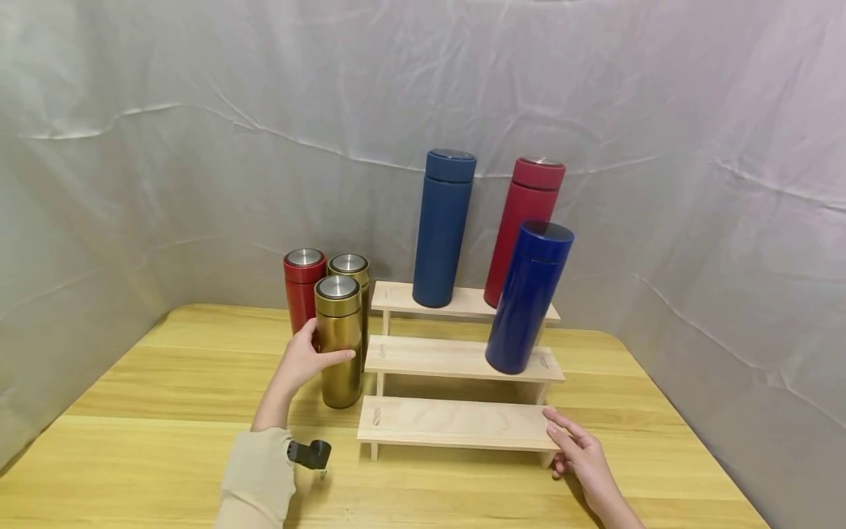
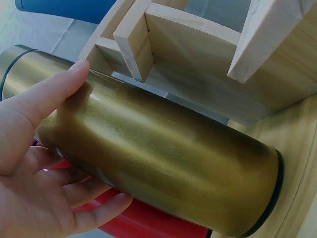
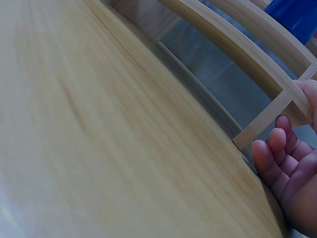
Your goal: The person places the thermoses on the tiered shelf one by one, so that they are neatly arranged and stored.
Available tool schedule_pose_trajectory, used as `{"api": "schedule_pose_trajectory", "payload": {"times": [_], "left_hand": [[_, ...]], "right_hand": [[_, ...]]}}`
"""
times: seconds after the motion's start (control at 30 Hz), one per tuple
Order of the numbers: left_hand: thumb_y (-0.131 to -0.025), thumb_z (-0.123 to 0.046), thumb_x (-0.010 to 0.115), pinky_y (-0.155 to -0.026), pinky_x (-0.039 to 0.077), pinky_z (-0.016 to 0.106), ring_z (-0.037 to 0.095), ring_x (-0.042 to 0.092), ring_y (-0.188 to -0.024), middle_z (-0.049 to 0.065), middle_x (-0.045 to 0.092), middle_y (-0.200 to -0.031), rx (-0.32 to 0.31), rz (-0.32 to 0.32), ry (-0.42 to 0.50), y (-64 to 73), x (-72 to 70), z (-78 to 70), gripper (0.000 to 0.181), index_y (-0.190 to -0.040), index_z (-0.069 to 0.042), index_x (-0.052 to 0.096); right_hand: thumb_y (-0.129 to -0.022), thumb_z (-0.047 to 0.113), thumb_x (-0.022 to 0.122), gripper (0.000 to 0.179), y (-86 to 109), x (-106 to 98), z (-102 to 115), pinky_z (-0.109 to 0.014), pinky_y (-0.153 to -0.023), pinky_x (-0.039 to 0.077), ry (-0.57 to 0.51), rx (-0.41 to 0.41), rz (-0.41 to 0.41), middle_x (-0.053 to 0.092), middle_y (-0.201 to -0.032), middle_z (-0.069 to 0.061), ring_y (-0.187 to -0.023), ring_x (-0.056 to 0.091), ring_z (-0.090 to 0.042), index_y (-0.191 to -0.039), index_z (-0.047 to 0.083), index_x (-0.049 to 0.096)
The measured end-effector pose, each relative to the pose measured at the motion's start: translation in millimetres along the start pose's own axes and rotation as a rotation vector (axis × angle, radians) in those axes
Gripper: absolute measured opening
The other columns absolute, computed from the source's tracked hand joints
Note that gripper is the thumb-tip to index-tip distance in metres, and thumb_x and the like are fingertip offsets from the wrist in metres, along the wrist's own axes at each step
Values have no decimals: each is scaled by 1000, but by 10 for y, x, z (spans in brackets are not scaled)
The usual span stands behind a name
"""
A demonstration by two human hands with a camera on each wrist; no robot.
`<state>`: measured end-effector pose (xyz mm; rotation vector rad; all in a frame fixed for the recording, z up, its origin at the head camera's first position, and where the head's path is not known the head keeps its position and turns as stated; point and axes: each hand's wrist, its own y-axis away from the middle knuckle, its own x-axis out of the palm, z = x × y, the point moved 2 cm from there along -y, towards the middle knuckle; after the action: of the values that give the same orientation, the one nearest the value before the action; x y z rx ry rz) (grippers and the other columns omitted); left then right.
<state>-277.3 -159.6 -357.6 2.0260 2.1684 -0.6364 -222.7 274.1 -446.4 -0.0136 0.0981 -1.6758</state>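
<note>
My left hand grips a gold thermos with a steel-topped lid, left of a three-tier wooden display stand. In the left wrist view the thumb lies on one side of the thermos and the fingers bend around the other. The thermos stands upright, its base close to the table. My right hand holds the right end of the lowest shelf, fingertips on its top and the other fingers curled beside the leg. A bright blue thermos stands on the middle shelf's right end.
A matte blue thermos and a dark red one stand on the top shelf. Behind the gripped thermos are a red thermos and another gold one. Grey cloth hangs around the wooden table.
</note>
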Motion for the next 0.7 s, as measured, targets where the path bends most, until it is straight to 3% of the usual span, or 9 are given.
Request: {"api": "schedule_pose_trajectory", "payload": {"times": [0.3, 0.7], "left_hand": [[-72, -22, 75, -86, 41, 45, 32, 51, -101, 21, 50, -114, 26, 0, -1, -10, 3, 27, 67, -122, 3, 38], [-69, -21, 78, -82, 45, 42, 31, 54, -98, 20, 53, -113, 57, -38, 12, -2, 5, 30, 67, -122, 2, 43]], "right_hand": [[-87, 15, 58, 22, 10, 9, -4, -24, -40, 45, -13, -6, 8, 59, -68, -1, -41, 43, -7, -105, 25, 66], [-87, 15, 58, 22, 7, 10, -5, -24, -41, 44, -13, -14, 13, 56, -63, 0, -41, 43, -7, -106, 23, 65]]}}
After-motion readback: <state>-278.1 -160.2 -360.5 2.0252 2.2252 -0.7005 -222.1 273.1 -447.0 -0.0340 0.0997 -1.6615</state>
